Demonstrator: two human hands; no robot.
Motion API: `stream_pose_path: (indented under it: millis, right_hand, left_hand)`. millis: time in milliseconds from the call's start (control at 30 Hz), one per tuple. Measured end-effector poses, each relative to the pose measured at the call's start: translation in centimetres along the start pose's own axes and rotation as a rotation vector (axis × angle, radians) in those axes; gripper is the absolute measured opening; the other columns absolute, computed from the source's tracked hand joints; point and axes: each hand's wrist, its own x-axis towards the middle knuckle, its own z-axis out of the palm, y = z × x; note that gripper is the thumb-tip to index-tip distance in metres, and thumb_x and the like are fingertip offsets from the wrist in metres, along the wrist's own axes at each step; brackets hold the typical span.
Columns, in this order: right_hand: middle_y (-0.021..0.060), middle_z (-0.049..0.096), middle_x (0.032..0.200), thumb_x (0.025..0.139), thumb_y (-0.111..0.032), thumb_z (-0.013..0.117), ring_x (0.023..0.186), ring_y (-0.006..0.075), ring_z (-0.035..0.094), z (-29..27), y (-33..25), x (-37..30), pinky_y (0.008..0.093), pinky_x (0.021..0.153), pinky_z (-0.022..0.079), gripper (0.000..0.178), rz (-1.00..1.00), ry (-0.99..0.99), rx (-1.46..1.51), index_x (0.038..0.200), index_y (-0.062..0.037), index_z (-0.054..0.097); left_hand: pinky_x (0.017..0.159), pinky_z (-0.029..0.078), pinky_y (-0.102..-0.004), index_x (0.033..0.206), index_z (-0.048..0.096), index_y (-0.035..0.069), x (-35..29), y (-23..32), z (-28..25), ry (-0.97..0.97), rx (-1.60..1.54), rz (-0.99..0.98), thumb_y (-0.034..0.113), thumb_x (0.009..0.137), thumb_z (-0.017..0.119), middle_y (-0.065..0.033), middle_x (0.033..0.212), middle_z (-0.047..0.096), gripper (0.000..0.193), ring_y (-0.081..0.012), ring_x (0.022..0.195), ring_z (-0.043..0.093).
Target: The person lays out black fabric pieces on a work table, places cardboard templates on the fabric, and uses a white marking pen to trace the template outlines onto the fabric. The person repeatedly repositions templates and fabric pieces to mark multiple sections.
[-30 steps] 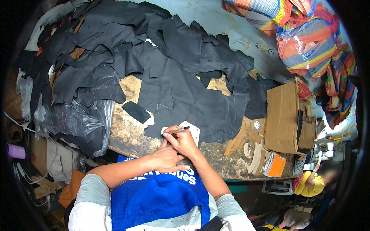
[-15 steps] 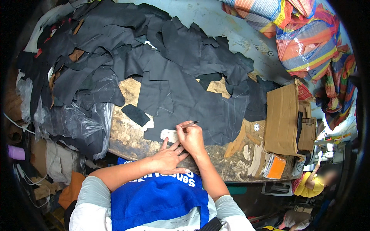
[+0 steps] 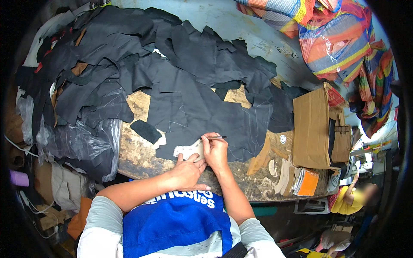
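We see the left hand (image 3: 188, 175) spread flat, palm down, its fingertips on a white template (image 3: 185, 150), while the right hand (image 3: 216, 152) just beside it pinches a slim pen (image 3: 220, 137) between thumb and fingers. The two hands sit close together; we cannot tell whether they touch, nor whether the pen's tip meets the template. The template, dotted with small dark marks, lies on a broad black sheet (image 3: 215, 114), near the edge closest to the person, who wears blue and white. Pale lines mark the sheet farther out. Beneath it we find a worn wooden tabletop (image 3: 135, 157), exposed at left, where a small black scrap (image 3: 146, 131) lies next to white paper (image 3: 161, 140). To the right we note tan strips (image 3: 258, 161), pale cutouts (image 3: 282, 177) and an orange booklet (image 3: 306, 182), with a cardboard box (image 3: 309, 129) standing just beyond the booklet. More black pieces (image 3: 116, 34) heap up across the far side and the left, where clear plastic (image 3: 111, 148) is bunched near the tabletop's end. Farther off, we spot striped woven bags (image 3: 335, 47) at upper right, a purple container (image 3: 19, 177) at far left and, at lower right, another person (image 3: 346, 203) in a yellow shirt.
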Motion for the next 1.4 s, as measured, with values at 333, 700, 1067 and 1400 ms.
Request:
stream_pose_path:
  millis: [333, 700, 1067, 1400]
  right_hand:
    - [0.0111, 0.065, 0.069, 0.083, -0.007, 0.063, 0.060, 0.0185, 0.065, -3.7, 1.0, -2.1, 0.0296, 0.055, 0.051, 0.011, 0.203, 0.083, -0.086, 0.081, 0.0033, 0.062]
    - [0.0100, 0.064, 0.070, 0.086, -0.006, 0.059, 0.063, 0.0152, 0.064, -5.1, 0.3, -5.9, 0.0290, 0.055, 0.050, 0.010, 0.059, 0.033, -0.175, 0.083, 0.0031, 0.059]
    - [0.0123, 0.066, 0.082, 0.082, -0.008, 0.064, 0.069, 0.0235, 0.065, 0.6, -2.4, -6.2, 0.0300, 0.065, 0.050, 0.010, -0.007, -0.284, 0.231, 0.089, -0.0009, 0.063]
    - [0.0131, 0.063, 0.081, 0.079, -0.002, 0.064, 0.073, 0.0264, 0.063, 0.2, -2.3, -6.7, 0.0321, 0.066, 0.050, 0.008, -0.073, -0.204, 0.205, 0.085, -0.0003, 0.058]
  left_hand:
    - [0.096, 0.027, -0.0677, 0.134, 0.037, -0.003, 0.2, 0.5, 0.0, -0.007, 0.042, -0.042, 0.063, 0.077, 0.054, -0.0112, 0.142, 0.033, 0.088, -0.0326, 0.133, 0.025]
    - [0.090, 0.033, -0.0672, 0.130, 0.044, 0.001, 0.6, -0.3, 0.0, 0.033, 0.026, 0.005, 0.053, 0.083, 0.054, -0.0138, 0.137, 0.040, 0.071, -0.0338, 0.126, 0.034]
    - [0.076, 0.049, -0.0319, 0.134, 0.039, -0.001, 4.5, -8.5, -5.0, -0.290, -0.951, -0.158, 0.063, 0.092, 0.026, -0.0133, 0.129, 0.052, 0.077, -0.0215, 0.110, 0.054]
    - [0.073, 0.048, -0.0274, 0.130, 0.045, -0.001, 4.1, -7.7, -5.2, -0.220, -0.831, -0.165, 0.061, 0.093, 0.027, -0.0100, 0.126, 0.055, 0.075, -0.0180, 0.102, 0.058]
